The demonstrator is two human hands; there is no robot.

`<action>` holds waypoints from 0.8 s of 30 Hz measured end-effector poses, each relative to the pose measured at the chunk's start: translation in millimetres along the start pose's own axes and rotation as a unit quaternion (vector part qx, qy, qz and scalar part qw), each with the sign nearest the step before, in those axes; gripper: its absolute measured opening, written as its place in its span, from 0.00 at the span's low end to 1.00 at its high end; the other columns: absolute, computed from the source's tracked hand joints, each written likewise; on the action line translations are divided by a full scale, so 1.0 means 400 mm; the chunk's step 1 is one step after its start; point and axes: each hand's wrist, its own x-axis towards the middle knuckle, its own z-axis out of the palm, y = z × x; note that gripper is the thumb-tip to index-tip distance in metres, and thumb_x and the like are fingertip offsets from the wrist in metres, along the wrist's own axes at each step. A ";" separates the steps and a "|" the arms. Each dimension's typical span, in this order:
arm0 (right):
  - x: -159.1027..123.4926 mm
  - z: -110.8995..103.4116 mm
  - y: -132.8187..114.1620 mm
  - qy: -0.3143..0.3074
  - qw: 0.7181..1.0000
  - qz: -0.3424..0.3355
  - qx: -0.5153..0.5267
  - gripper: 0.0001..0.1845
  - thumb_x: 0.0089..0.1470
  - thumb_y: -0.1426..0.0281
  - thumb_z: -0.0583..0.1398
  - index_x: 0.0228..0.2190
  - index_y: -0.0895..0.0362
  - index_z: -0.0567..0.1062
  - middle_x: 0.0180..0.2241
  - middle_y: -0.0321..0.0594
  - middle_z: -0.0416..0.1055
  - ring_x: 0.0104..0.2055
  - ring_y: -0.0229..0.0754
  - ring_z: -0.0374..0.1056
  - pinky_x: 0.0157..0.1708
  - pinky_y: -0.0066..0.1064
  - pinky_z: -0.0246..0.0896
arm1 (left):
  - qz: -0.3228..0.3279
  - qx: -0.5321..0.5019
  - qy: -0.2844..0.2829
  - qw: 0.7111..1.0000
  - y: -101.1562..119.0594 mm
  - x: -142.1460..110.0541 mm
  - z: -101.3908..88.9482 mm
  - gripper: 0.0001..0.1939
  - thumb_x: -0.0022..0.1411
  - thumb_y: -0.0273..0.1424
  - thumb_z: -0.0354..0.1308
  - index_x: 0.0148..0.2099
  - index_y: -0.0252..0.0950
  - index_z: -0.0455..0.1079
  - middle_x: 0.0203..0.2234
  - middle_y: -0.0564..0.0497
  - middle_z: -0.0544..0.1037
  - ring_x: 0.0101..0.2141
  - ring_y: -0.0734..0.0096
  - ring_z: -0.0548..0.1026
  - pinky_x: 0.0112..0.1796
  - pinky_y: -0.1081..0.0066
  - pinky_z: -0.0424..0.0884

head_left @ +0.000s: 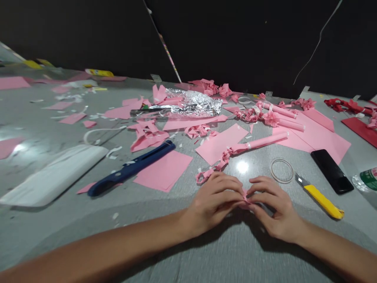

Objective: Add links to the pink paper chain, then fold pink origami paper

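Note:
My left hand (pixel 215 200) and my right hand (pixel 272 206) meet fingertip to fingertip low on the grey table (pixel 182 251). Between them they pinch a small pink paper piece (pixel 245 196), most of it hidden by the fingers. Both hands have their fingers curled closed on it. Just beyond the left hand lies a rolled pink paper stem with curled strips (pixel 244 148). A clear tape ring (pixel 282 170) lies just past the right hand.
A yellow utility knife (pixel 321 199), a black phone (pixel 331 171) and a bottle (pixel 368 181) lie to the right. Blue scissors (pixel 132 168), pink sheets (pixel 163 170), crumpled foil (pixel 191 103) and a white sheet (pixel 53 175) lie to the left. Pink paper flowers (pixel 271 117) and scraps lie farther back.

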 end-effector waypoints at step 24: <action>0.009 0.005 0.038 0.097 0.886 0.343 0.297 0.13 0.60 0.55 0.70 0.33 0.51 0.86 0.58 0.47 0.76 0.58 0.53 0.74 0.51 0.41 0.75 | -0.219 -0.209 -0.031 0.952 -0.017 -0.005 0.020 0.25 0.61 0.36 0.75 0.59 0.43 0.76 0.59 0.41 0.77 0.60 0.53 0.76 0.61 0.54 0.72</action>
